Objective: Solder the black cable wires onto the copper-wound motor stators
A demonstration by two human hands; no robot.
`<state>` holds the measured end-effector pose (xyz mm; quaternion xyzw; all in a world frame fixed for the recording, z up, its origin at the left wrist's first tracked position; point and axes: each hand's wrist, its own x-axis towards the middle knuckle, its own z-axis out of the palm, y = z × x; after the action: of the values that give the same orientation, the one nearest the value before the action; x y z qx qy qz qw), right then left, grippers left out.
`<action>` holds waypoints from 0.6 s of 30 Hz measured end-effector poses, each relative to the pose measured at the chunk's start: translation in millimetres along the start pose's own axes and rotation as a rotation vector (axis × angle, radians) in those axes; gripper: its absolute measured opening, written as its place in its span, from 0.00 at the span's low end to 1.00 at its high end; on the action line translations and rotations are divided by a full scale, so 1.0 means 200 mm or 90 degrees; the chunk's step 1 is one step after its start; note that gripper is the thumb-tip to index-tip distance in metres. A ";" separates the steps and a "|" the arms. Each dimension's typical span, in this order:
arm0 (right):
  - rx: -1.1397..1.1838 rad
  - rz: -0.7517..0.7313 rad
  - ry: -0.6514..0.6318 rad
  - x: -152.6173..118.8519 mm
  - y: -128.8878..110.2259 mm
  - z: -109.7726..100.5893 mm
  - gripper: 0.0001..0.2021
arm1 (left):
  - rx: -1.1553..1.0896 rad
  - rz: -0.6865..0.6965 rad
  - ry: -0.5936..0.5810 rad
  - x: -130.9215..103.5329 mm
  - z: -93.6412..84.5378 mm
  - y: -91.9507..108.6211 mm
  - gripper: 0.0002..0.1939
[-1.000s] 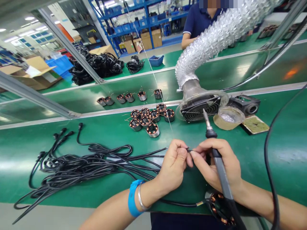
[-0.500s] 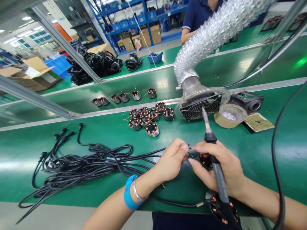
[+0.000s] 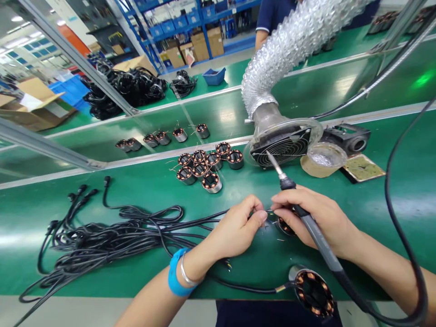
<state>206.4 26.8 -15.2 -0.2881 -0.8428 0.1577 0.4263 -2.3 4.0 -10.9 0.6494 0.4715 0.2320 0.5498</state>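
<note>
I've got the left hand [image 3: 238, 227] pinching wire [image 3: 268, 210], right hand [image 3: 329, 213] holding the iron [image 3: 316, 235]; probably wire prep, so next calls for steadiness.

Lighting: bright, cool, indoor; ceiling lights [image 3: 17, 19] at upper left. Glare: white patch on the desk [image 3: 13, 240], left edge; highlights on foil duct [image 3: 272, 68]; green glow [image 3: 423, 80] at right. Shadow: soft, beneath the hands [image 3: 235, 231]. Distortion: wide-angle, edges stretched. Focus: background soft; fine wires [image 3: 269, 210] between hands indistinct.
</note>
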 end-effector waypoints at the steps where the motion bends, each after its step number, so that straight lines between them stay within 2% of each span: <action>1: -0.003 -0.010 -0.002 0.00 0.01 0.00 0.11 | -0.048 -0.001 -0.012 0.01 0.00 -0.01 0.11; 5: -0.024 -0.045 0.017 -0.01 0.01 0.02 0.13 | -0.203 -0.028 -0.056 0.03 0.00 -0.04 0.18; 11: 0.008 -0.053 -0.005 -0.04 0.03 0.04 0.10 | -0.321 -0.076 -0.080 0.06 0.01 -0.03 0.23; 14: 0.025 -0.054 -0.027 -0.03 0.05 0.03 0.11 | -0.345 -0.082 -0.058 0.07 0.03 -0.03 0.21; 18: -0.009 -0.014 -0.026 -0.02 0.01 -0.04 0.13 | -0.336 -0.087 0.028 0.08 0.06 -0.04 0.17</action>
<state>214.8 24.8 -14.6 -0.2782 -0.8555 0.1530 0.4091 11.0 11.7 -25.8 0.4453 0.4493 0.3232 0.7039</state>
